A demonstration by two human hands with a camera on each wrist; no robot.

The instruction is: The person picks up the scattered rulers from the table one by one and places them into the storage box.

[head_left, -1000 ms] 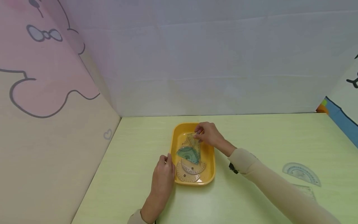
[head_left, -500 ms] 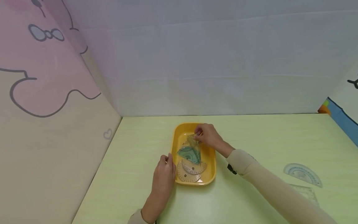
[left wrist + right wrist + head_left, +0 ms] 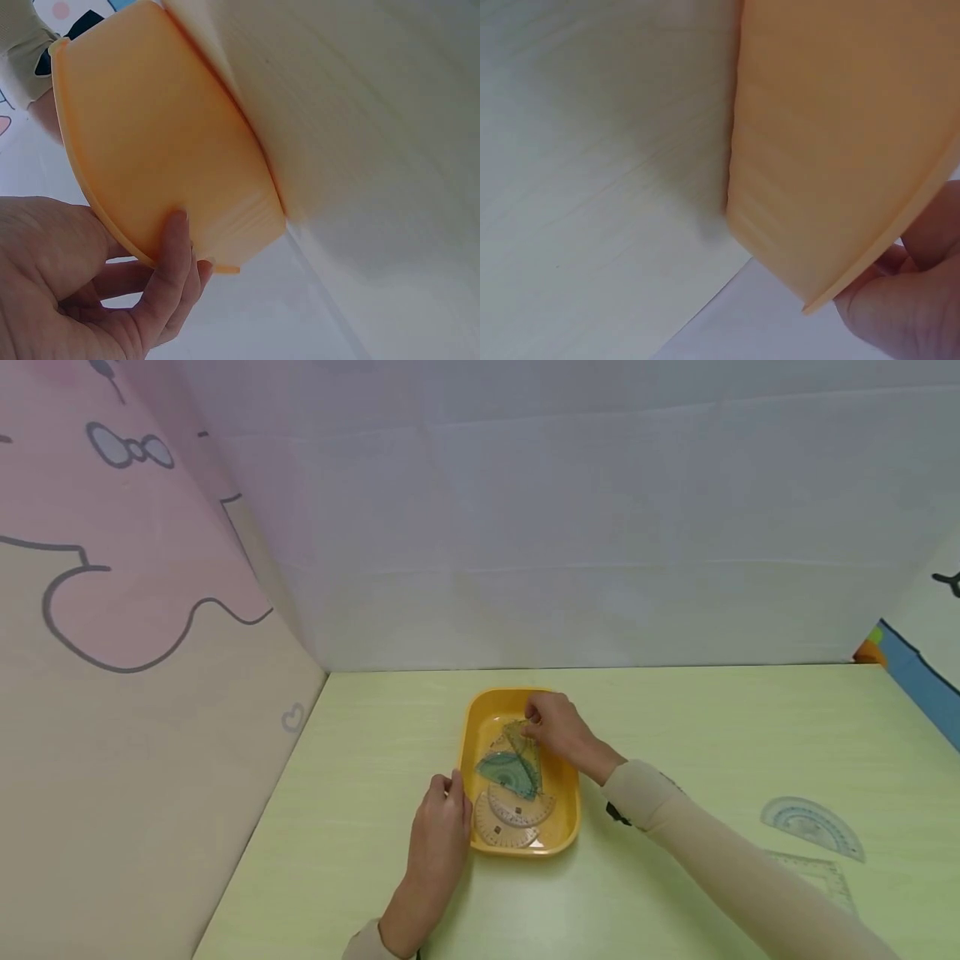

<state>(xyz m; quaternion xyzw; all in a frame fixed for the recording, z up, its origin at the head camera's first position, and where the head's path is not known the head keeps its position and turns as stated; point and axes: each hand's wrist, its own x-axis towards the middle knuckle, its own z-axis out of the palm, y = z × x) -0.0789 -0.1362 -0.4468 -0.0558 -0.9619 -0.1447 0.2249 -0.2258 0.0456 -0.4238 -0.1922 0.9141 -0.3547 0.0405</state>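
On the pale green table point(image 3: 375, 760) sits a yellow rectangular plastic tray point(image 3: 558, 775); the left hand point(image 3: 441, 827) grips its left rim, the right hand point(image 3: 557, 722) pinches a yellowish transparent plastic triangle point(image 3: 519, 739) inside, overlapping a teal plastic protractor point(image 3: 498, 768).

Pale green table point(image 3: 375, 760): yellow tray point(image 3: 561, 781); rightward, clear protractor point(image 3: 813, 825), clear ruled piece point(image 3: 837, 882), partly hidden.

Diffuse light casts faint glare on the tabletop point(image 3: 542, 912) and soft shadow beside the tray point(image 3: 825, 150); wrist views appear hazy.
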